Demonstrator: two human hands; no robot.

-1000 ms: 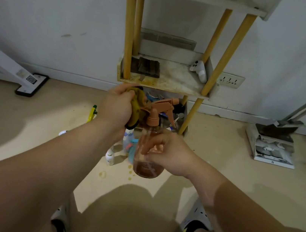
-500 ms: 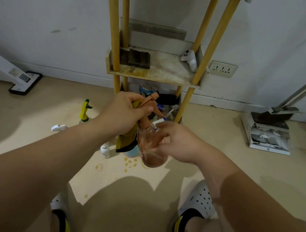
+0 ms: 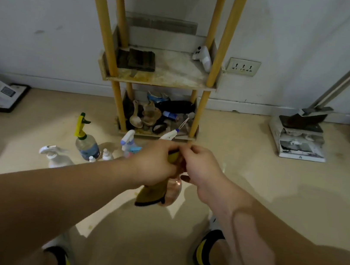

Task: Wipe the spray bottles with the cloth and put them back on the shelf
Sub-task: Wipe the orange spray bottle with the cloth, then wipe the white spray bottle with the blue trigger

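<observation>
At frame centre the left hand [image 3: 155,163] grips the cloth [image 3: 151,195] round the amber spray bottle [image 3: 174,189]; the right hand [image 3: 204,168] pinches its top, seemingly steadying it for wiping.

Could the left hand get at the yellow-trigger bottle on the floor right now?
Probably not yet: the left hand grips the cloth against the amber bottle. Nothing blocks the way to the yellow-trigger bottle otherwise.

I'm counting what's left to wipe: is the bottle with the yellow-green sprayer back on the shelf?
No, the yellow-green sprayer bottle stands on the floor, left of the shelf.
</observation>
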